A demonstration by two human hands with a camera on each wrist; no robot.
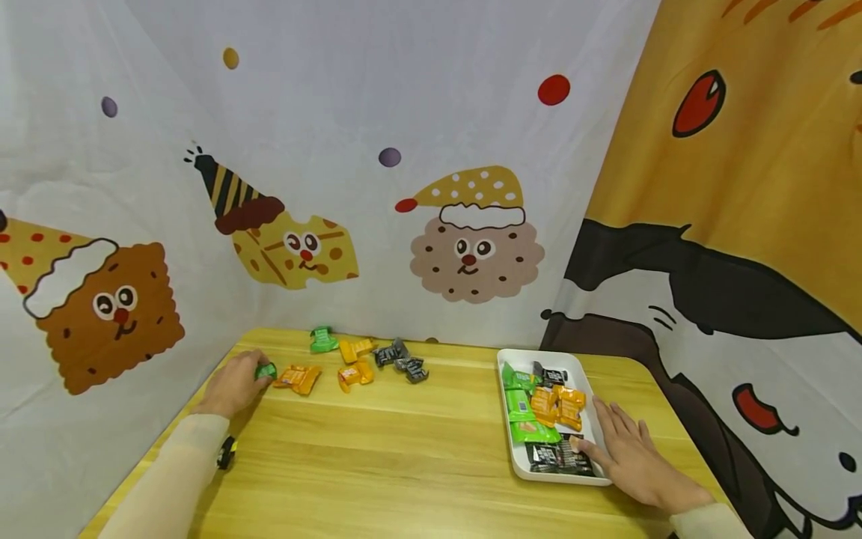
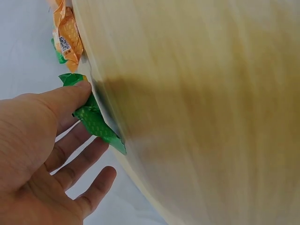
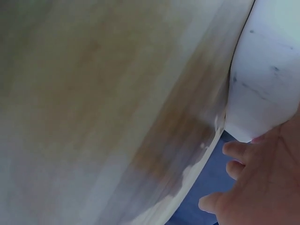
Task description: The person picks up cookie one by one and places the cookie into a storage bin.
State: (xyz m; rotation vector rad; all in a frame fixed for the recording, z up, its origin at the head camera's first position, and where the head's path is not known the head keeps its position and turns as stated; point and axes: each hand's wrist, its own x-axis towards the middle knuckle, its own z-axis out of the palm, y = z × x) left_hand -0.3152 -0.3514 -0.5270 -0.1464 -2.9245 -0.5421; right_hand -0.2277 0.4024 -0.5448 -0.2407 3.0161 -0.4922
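At the table's left side my left hand (image 1: 232,385) pinches a green-wrapped candy (image 2: 96,121) between thumb and fingertips; the little finger stands apart from it. An orange-wrapped candy (image 1: 298,379) lies just right of that hand. On the right, my right hand (image 1: 633,457) rests along the right edge of a white tray (image 1: 554,477), fingers extended and thumb reaching over the rim. Inside the tray are green candies (image 1: 520,405) along the left, orange candies (image 1: 571,408) in the middle and black candies (image 1: 542,455) at the near end, with another black candy (image 1: 554,376) at the far end.
Toward the back of the table (image 1: 377,464) lie a green candy (image 1: 323,340), two orange candies (image 1: 355,349) and black candies (image 1: 392,353). A white cloth (image 1: 323,90) with cartoon prints hangs behind the table, and an orange printed cloth (image 1: 774,187) hangs at the right.
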